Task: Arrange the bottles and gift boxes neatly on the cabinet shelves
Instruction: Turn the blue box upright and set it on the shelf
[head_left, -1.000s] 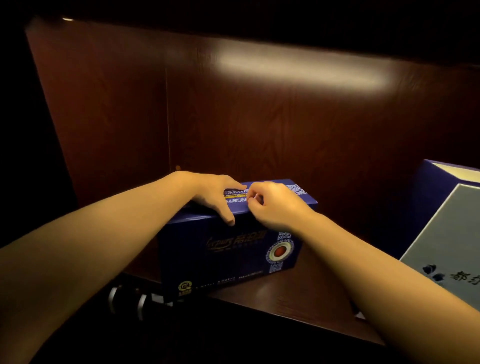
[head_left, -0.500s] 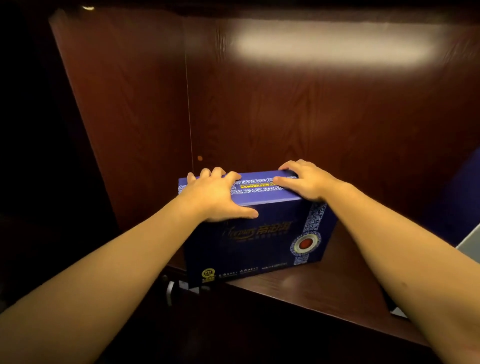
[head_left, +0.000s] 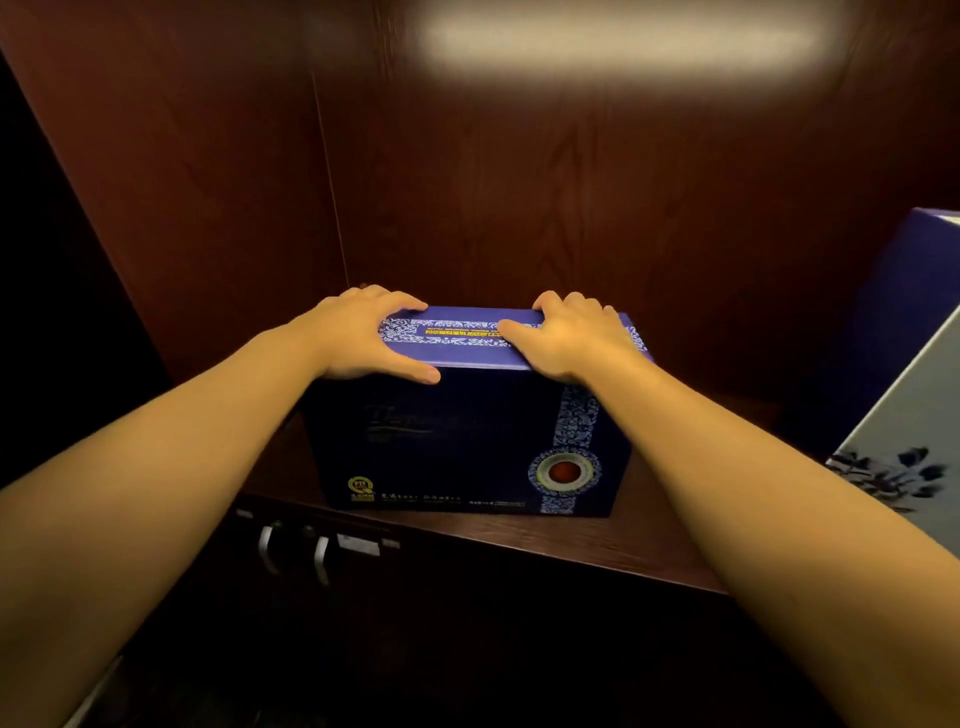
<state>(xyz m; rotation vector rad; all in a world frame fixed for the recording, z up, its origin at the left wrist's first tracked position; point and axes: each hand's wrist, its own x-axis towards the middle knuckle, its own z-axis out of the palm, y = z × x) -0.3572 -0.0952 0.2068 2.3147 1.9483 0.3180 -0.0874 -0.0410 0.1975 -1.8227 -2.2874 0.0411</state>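
A dark blue gift box (head_left: 467, 441) with a blue-and-white patterned band and a red round seal stands upright on the dark wooden shelf (head_left: 654, 540), close to the left back corner. My left hand (head_left: 363, 338) grips the left part of its top, fingers over the far edge and thumb along the near edge. My right hand (head_left: 566, 338) grips the right part of the top the same way, fingers curled over the far edge. No bottles are in view.
A larger blue and pale grey gift box (head_left: 904, 395) leans at the right end of the shelf. The cabinet's side wall (head_left: 208, 182) stands just left of the dark blue box. Below the shelf edge are two silver door handles (head_left: 267, 545).
My hands have spread apart from the middle of the box top to its two ends. The box has turned to face me squarely and sits nearer the back corner.
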